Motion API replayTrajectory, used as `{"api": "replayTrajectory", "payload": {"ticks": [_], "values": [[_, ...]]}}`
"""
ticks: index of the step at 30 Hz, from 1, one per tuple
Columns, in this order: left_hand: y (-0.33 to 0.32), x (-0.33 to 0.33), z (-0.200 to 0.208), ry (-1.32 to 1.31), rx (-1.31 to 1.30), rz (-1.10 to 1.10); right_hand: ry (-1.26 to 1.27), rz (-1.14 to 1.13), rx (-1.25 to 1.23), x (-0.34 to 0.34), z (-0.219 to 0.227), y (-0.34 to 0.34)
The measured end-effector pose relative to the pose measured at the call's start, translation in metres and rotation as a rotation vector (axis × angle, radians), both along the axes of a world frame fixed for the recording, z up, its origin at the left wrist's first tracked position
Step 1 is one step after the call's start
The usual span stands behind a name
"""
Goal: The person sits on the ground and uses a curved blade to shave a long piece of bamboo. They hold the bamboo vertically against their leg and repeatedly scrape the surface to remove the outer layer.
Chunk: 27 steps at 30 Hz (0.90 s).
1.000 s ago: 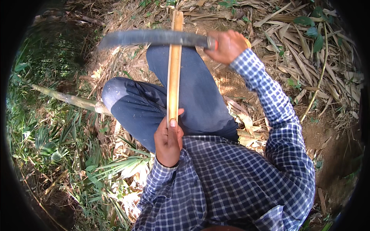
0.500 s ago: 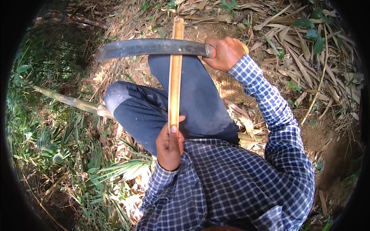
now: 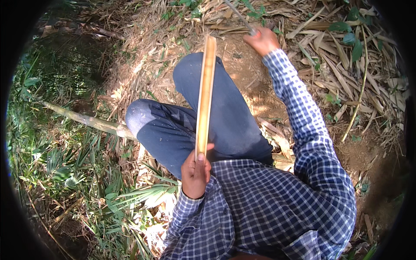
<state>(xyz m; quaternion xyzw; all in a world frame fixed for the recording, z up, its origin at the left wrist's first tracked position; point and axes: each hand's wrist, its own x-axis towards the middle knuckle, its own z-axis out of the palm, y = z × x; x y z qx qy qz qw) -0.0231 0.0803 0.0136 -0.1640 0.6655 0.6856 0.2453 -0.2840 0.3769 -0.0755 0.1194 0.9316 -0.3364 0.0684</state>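
My left hand (image 3: pixel 196 175) is closed round the near end of a split bamboo strip (image 3: pixel 206 95), its thumb lying along the hollow. The pale yellow inside of the strip faces up, and its far end rises past my knees. Out at the far right, my right hand (image 3: pixel 262 42) grips a machete (image 3: pixel 239 15), whose handle is mostly hidden in the fist. The blade appears nearly edge-on, points away to the upper left and stands apart from the bamboo. Part of it reaches the top edge of the picture.
My bent legs (image 3: pixel 162 130) in dark trousers lie under the strip. On the left a bamboo pole (image 3: pixel 93 123) runs up to my knee, among green grass and leaves (image 3: pixel 65 167). Dry bamboo leaves (image 3: pixel 342 60) cover the ground at the right, beside a thin stem (image 3: pixel 363 93).
My right hand has swung the machete up and away from the bamboo strip, where its blade lay across it. The strip, still in my left hand, sits slightly further right and lower.
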Motion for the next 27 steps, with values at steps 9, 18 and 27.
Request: {"api": "replayTrajectory", "payload": {"ticks": [9, 18, 27], "values": [[-0.053, -0.043, 0.011, 0.072, -0.194, -0.327, 0.650, 0.363, -0.303, 0.061, 0.037, -0.032], [-0.090, -0.106, 0.036, 0.430, -0.628, -0.735, 0.110, 0.405, -0.062, 0.099, 0.056, -0.016], [-0.067, -0.176, 0.071, 0.519, 0.352, 0.167, -0.160, 0.045, -0.201, 0.169, 0.037, -0.010]]}}
